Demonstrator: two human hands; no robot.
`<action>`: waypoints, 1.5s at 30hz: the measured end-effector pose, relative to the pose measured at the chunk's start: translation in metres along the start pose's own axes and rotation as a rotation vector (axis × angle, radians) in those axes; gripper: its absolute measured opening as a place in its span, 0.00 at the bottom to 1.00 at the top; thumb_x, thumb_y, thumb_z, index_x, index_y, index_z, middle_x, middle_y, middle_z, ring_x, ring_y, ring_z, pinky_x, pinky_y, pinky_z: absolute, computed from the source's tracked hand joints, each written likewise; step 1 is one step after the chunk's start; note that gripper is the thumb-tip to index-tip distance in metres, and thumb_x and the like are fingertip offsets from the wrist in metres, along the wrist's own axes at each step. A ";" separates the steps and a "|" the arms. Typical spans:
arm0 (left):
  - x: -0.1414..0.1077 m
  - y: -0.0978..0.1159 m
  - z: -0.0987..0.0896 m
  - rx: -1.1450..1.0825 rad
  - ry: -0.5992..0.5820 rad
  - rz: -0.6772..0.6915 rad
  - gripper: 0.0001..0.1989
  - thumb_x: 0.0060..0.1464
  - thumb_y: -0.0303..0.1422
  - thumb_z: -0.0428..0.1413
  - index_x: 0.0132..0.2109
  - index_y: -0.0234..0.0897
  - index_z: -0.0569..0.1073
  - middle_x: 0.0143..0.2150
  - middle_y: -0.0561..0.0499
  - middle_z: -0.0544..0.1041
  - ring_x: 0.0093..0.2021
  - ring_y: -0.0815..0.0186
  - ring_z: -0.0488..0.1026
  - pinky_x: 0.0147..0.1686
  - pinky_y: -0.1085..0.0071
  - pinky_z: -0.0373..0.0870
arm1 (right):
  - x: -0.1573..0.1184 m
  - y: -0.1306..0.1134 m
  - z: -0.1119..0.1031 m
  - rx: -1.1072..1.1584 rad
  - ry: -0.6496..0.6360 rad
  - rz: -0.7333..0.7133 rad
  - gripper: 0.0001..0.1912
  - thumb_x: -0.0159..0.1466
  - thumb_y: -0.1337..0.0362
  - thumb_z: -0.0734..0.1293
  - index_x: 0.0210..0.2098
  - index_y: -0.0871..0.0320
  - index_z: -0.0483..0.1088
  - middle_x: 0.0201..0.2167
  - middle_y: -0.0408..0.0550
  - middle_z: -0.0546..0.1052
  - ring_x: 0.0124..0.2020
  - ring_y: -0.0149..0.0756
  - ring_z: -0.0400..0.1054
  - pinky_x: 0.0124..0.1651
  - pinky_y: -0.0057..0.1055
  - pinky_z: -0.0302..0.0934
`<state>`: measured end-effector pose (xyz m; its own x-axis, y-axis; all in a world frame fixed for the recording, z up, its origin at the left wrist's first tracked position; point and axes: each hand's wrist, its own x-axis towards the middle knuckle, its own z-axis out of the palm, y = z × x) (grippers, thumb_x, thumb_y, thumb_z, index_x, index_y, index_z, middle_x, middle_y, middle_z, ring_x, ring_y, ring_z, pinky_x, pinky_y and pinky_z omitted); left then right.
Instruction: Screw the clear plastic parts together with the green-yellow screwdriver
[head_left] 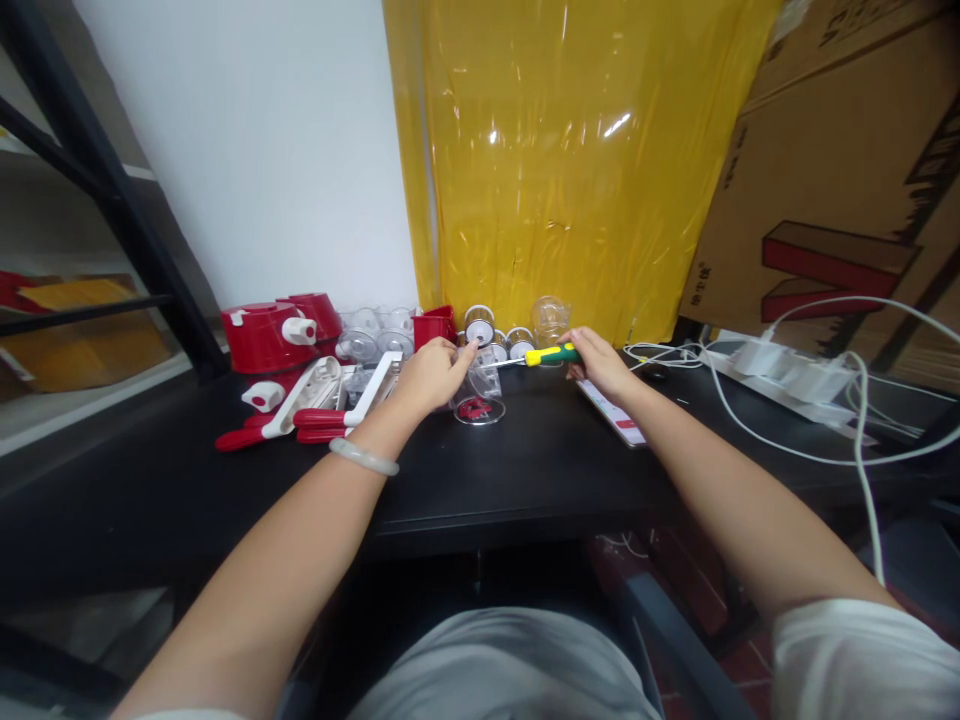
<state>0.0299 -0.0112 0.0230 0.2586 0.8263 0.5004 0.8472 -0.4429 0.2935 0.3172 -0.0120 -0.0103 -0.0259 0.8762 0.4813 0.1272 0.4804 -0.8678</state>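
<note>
My right hand (596,362) grips the end of a screwdriver (551,355) with a green and yellow handle, its shaft pointing left. My left hand (435,372) is closed on a clear plastic part (484,378), which the screwdriver's tip meets. Just below that part, a clear round piece with small red parts (475,409) rests on the black table (510,470). Partly under my right hand lies a flat device with a lit screen (611,412).
Red housings (262,338) and red-and-white handles (322,415) lie at the left. Clear cups (375,335), a red box (435,325) and round drums (480,325) line the back. A power strip (787,375) with white cables sits at the right.
</note>
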 end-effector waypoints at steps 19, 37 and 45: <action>0.000 0.000 0.000 0.007 0.004 0.014 0.35 0.66 0.57 0.40 0.39 0.35 0.82 0.52 0.38 0.80 0.53 0.52 0.76 0.58 0.60 0.70 | 0.000 -0.001 0.000 0.066 0.049 0.022 0.22 0.61 0.40 0.67 0.39 0.51 0.66 0.24 0.38 0.65 0.20 0.30 0.60 0.28 0.34 0.63; 0.000 0.001 -0.001 0.007 -0.001 -0.001 0.31 0.65 0.54 0.44 0.40 0.34 0.82 0.50 0.38 0.80 0.53 0.52 0.76 0.58 0.59 0.70 | -0.003 -0.011 0.005 0.229 -0.041 0.017 0.23 0.54 0.47 0.76 0.39 0.51 0.66 0.22 0.33 0.62 0.20 0.25 0.54 0.32 0.32 0.62; 0.000 0.001 -0.001 0.013 0.000 -0.006 0.30 0.65 0.54 0.44 0.40 0.35 0.81 0.51 0.38 0.80 0.53 0.52 0.76 0.58 0.59 0.70 | -0.001 -0.007 0.004 0.113 0.007 -0.050 0.25 0.56 0.40 0.73 0.37 0.53 0.67 0.25 0.37 0.67 0.21 0.27 0.59 0.29 0.31 0.62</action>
<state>0.0306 -0.0117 0.0239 0.2534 0.8289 0.4987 0.8545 -0.4335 0.2862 0.3125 -0.0166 -0.0049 -0.0221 0.8511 0.5246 0.0135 0.5249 -0.8511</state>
